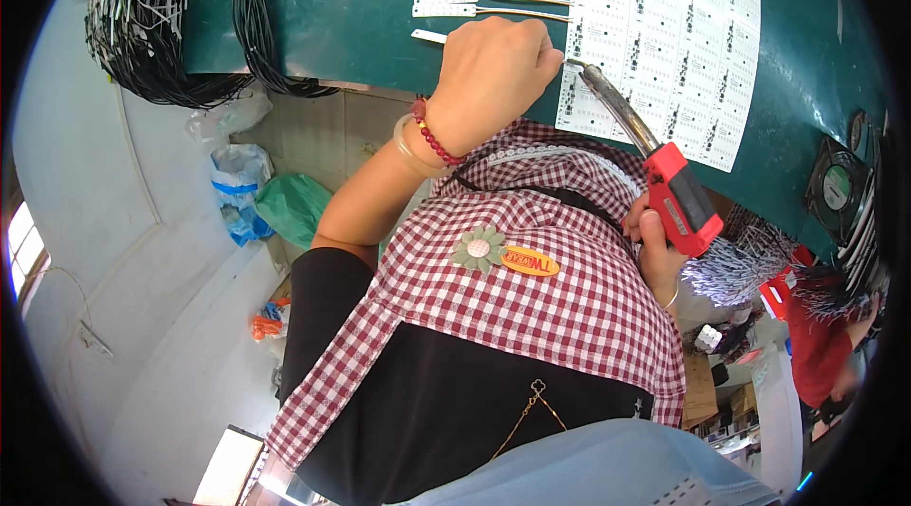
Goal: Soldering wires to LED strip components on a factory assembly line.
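Note:
My right hand point(657, 245) is wrapped round the red and black handle of a soldering iron point(622, 107). The iron's metal tip is at the left edge of a white printed circuit board panel point(655, 41). Beside that tip my left hand point(498, 69) is closed, its fingertips turned down and hidden from view. What they pinch cannot be made out. The end of a small white strip board point(429, 36) sticks out from behind this hand. Above it lie several similar strip boards point(446, 9), with thin wires running to the panel's edge.
Bundles of black cables point(254, 22) hang over the green table's point(361, 50) left edge. A small black fan point(835, 185) stands at its right end, near a bunch of grey wires point(731, 269). A person in a red sleeve point(818, 354) is at lower right. Plastic bags point(294, 207) sit below left.

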`<state>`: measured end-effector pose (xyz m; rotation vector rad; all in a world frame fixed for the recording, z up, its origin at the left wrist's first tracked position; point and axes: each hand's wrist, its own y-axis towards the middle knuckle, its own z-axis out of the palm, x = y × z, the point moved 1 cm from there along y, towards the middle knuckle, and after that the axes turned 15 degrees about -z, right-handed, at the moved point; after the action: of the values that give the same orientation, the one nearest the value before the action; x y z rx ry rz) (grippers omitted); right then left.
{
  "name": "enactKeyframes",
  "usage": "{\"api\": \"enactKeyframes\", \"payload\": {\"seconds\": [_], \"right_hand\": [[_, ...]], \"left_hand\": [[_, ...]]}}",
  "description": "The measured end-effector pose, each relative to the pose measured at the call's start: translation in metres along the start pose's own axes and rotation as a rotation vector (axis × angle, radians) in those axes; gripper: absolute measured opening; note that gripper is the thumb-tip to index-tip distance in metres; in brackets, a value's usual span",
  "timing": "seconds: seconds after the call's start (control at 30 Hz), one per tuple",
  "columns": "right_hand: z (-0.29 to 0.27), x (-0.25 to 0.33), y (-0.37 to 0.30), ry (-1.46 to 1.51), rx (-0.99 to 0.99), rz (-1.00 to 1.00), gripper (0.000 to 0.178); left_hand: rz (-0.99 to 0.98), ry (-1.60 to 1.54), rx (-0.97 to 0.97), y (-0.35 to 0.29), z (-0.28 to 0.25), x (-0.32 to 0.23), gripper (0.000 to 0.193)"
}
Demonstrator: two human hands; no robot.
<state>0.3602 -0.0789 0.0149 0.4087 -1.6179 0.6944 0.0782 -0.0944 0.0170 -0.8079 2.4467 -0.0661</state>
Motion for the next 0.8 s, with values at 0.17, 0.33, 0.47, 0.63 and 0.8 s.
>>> {"api": "enactKeyframes", "payload": {"seconds": [0.17,0.33,0.47,0.63,0.8], "right_hand": [[0.007,0.012,0.002,0.203,-0.123,0.000,0.033],[0.005,0.006,-0.001,0.132,-0.119,0.039,0.033],[0.008,0.010,0.001,0.119,-0.125,0.028,0.031],[0.006,0.008,0.004,0.045,-0.040,0.003,0.028],[0.007,0.008,0.000,0.107,-0.129,0.050,0.036]], "left_hand": [[0.013,0.007,0.002,0.001,-0.001,0.000,0.019],[0.005,0.008,0.018,0.001,-0.002,0.001,0.018],[0.013,-0.004,0.015,0.001,-0.001,0.002,0.018],[0.013,-0.004,0.012,0.002,-0.001,0.001,0.018],[0.007,0.006,0.001,0.002,-0.002,0.003,0.017]]}}
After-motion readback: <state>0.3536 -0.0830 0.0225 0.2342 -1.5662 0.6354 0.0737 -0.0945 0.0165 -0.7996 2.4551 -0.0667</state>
